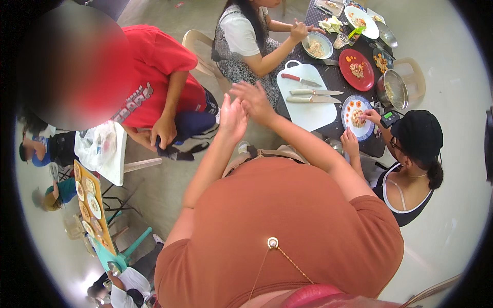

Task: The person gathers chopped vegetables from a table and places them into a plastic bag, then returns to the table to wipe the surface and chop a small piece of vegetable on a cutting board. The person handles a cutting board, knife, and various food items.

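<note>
My left hand (pixel 234 118) is raised in front of my waist with its palm showing and nothing in it. Just beyond it, my right hand (pixel 255 101) is slightly blurred, fingers spread and empty, its fingers overlapping those of the left. Whether the two hands touch, I cannot tell. To their right, a white cutting board (pixel 302 115) lies on the dark table (pixel 332 124). Across the board rest a red-handled knife (pixel 301 80) and two pale-handled knives (pixel 316 92).
A person in red (pixel 165 57) stands at left, holding dark cloth (pixel 175 152). Two people sit at the dark table, one handling a bowl (pixel 317 45), another touching food on a blue-rimmed plate (pixel 348 106). A red plate (pixel 366 81) and metal pot (pixel 402 92) stand there too. Plated food covers an orange board (pixel 104 221).
</note>
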Motion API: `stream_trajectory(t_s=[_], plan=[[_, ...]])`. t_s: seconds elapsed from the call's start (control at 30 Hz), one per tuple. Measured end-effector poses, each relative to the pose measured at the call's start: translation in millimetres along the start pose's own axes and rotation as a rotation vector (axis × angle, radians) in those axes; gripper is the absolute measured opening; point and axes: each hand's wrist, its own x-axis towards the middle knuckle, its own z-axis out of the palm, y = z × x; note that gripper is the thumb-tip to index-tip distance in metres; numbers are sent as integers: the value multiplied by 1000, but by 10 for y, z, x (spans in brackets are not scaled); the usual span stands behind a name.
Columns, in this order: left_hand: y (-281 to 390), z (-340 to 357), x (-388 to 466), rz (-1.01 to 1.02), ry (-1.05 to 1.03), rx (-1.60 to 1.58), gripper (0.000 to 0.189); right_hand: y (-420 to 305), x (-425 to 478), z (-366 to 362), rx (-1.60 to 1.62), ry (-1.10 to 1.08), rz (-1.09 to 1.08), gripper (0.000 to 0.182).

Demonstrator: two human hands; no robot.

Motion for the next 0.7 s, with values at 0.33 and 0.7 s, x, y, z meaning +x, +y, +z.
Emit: stream_trajectory(t_s=[0.33,0.7], plan=[[251,-302,32,100,129,412,58,100,-14,362,1086,-81,1166,67],[739,-591,215,800,631,1319,46,-798,997,-19,1691,-508,684,70]])
